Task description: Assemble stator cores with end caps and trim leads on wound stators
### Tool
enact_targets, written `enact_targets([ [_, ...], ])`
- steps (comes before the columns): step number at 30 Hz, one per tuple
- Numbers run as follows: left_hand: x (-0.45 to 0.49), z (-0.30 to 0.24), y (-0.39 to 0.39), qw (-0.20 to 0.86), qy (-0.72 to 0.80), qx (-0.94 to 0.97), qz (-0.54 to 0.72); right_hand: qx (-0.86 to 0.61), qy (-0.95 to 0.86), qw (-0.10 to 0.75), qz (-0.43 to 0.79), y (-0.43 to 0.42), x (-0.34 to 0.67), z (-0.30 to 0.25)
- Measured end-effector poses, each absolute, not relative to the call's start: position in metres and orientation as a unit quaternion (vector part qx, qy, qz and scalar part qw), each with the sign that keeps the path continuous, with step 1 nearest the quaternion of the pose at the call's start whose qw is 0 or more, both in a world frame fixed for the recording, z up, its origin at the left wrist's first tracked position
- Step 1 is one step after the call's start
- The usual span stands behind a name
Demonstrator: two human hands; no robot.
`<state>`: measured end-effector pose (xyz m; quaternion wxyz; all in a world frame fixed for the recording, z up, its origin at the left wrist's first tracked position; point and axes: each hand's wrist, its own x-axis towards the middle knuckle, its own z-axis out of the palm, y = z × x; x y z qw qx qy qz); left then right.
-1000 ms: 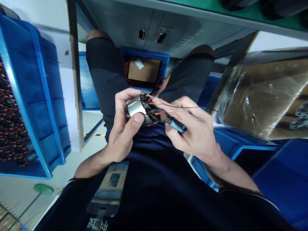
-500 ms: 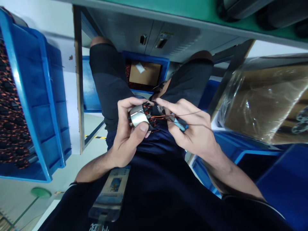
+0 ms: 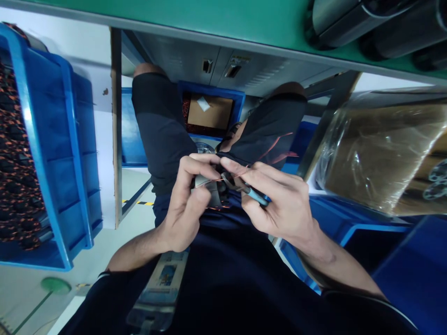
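Over my lap, my left hand is wrapped round a small metal motor stator with copper windings; fingers and thumb hide most of it. My right hand is closed on a blue-handled tool, its tip at the stator's open end. Thin copper wires trail from the stator up and to the right, past my right fingers. Both hands touch at the stator.
A blue bin full of wound stators stands at the left. A green bench edge runs overhead. A plastic-wrapped carton sits at right, blue crates below it, and a blue box with cardboard lies between my knees.
My left hand has turned the stator and closed further over it, hiding its silver side. The wires now swing up to the right. The view has tilted down slightly.
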<state>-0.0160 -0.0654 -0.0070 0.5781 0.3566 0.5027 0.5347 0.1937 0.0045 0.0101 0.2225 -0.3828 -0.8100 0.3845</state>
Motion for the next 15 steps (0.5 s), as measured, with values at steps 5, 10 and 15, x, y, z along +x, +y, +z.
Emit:
enact_targets([
  [5,-0.004,-0.003,-0.059,0.593,0.516,0.255,0.563,-0.396,-0.798,0.216,0.401,0.003,0.191,0.005],
  [10,0.002,0.000,-0.055,0.591,0.506,0.227,0.586,-0.412,-0.831,0.206,0.312,0.001,0.186,0.002],
  [15,0.002,-0.008,-0.054,0.572,0.535,0.228,0.578,-0.430,-0.805,0.222,0.343,0.006,0.184,-0.007],
])
